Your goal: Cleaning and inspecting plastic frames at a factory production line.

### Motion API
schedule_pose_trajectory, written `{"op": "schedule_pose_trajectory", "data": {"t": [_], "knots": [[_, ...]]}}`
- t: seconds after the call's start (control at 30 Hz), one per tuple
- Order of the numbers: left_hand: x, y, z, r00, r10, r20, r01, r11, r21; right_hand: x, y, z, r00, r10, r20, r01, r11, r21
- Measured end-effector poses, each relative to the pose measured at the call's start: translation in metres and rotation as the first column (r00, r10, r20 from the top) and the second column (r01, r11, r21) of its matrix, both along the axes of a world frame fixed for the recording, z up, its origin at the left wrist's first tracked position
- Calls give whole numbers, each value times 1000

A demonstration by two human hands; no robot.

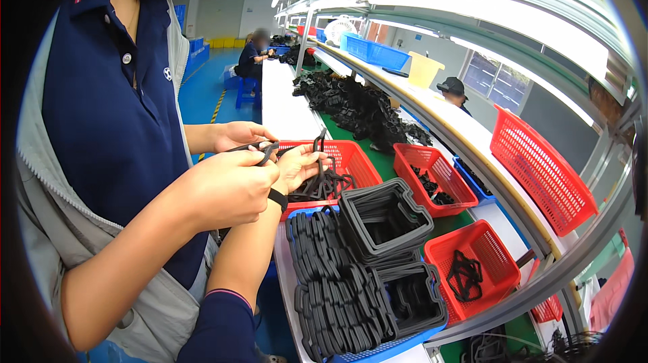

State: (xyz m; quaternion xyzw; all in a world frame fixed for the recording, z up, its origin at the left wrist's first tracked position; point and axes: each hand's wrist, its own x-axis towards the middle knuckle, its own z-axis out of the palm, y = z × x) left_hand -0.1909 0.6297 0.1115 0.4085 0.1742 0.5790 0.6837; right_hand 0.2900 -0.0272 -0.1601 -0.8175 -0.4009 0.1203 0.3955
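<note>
Right hand [297, 169] clenched on a gasket [318, 142], long axis upright above its fingers, over the basket's [361, 160] near edge; left hand unseen

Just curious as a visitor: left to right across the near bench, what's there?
Stacked black gaskets → red basket holding a few gaskets → empty tilted red basket on the rack.

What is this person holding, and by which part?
A thin black rubber gasket, pinched low down in the right hand, its top sticking up. The left hand is fisted alongside.
</note>
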Motion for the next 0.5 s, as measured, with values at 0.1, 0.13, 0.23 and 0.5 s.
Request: {"op": "schedule_pose_trajectory", "data": {"t": [0.1, 0.13, 0.23, 0.5], "knots": [[15, -15, 13, 998, 52, 23, -51, 998, -23, -59, 35, 92, 995, -76, -70, 77, 997, 20], [19, -20, 16, 999, 49, 15, -48, 999, -25, -70, 44, 108, 995, -78, -69, 80, 997, 22], [27, -30, 22, 994, 112, -13, -112, 994, -3, -84, 56, 129, 988, -111, -104, 116, 993, 39], [32, -32, 21, 934, 345, -95, -341, 938, 54, -78, 52, 120, 987, -78, -141, 90, 993, 79]]}}
